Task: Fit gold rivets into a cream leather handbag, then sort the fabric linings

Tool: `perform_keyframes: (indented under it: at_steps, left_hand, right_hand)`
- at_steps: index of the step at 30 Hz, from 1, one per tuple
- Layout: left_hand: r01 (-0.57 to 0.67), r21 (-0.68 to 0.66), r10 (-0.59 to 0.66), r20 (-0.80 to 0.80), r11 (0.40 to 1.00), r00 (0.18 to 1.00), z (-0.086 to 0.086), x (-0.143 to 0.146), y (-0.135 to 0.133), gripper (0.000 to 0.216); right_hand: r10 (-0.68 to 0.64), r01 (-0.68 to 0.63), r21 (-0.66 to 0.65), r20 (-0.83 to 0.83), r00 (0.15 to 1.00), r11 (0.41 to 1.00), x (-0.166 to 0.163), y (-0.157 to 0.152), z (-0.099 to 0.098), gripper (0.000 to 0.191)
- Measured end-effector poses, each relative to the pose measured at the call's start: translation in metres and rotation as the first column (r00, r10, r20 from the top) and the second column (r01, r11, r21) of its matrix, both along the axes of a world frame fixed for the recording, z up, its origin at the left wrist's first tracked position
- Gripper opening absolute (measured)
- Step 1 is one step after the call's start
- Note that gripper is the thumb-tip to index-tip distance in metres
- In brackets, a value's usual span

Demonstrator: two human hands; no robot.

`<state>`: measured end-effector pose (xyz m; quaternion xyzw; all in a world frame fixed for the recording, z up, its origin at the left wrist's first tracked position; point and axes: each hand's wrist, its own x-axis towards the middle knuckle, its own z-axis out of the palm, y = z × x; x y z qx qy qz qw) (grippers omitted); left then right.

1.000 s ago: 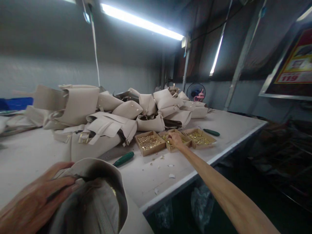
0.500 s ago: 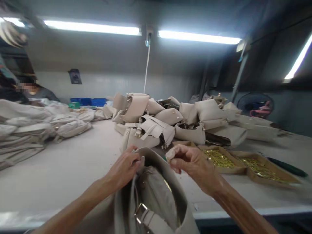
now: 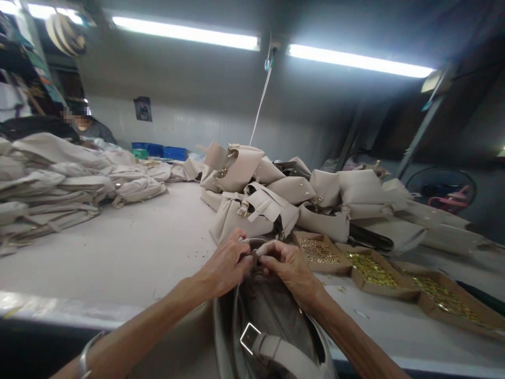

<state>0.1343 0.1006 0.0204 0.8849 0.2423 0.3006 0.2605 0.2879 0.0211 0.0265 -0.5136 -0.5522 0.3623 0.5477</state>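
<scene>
A beige handbag (image 3: 177, 342) stands open before me at the table's front edge, its grey lining and a strap with a square metal buckle (image 3: 250, 338) showing. My left hand (image 3: 231, 263) pinches the bag's far upper rim. Right beside it, my right hand (image 3: 284, 266) has thumb and fingers closed at the same rim, the fingertips of both hands nearly meeting. Something small and pale sits at the right fingertips, too small to name. The fingers partly hide that part of the rim.
Behind the bag lies a heap of beige handbags (image 3: 292, 189). Cardboard trays of small gold metal pieces (image 3: 371, 269) stand to the right. Beige bag parts (image 3: 79, 179) are piled at the left. A person (image 3: 97, 129) is at the far left; a fan (image 3: 442, 189) stands far right.
My right hand has moved left from beside the bag to its rim, meeting my left hand. The view has shifted, so another tray of metal pieces shows.
</scene>
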Motion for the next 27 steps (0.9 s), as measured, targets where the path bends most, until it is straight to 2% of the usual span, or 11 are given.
perform_keyframes:
  at_steps: [8, 15, 27]
  left_hand:
    - [0.01, -0.011, -0.01, 0.021, 1.0, 1.0, 0.002, -0.004, -0.002, 0.022]
    - [0.004, -0.011, -0.004, 0.022, 1.0, 1.0, -0.001, -0.004, 0.001, 0.021]
    - [0.006, -0.027, -0.005, 0.02, 1.0, 1.0, 0.0, -0.002, 0.0, 0.021]
  right_hand:
    - [-0.002, -0.002, -0.06, -0.064, 0.998, 0.998, -0.003, 0.004, -0.006, 0.024]
    - [0.002, -0.018, -0.068, -0.221, 0.975, 0.998, -0.004, 0.008, -0.018, 0.033]
    - [0.082, -0.09, 0.001, -0.42, 0.904, 0.996, -0.004, 0.01, -0.029, 0.032]
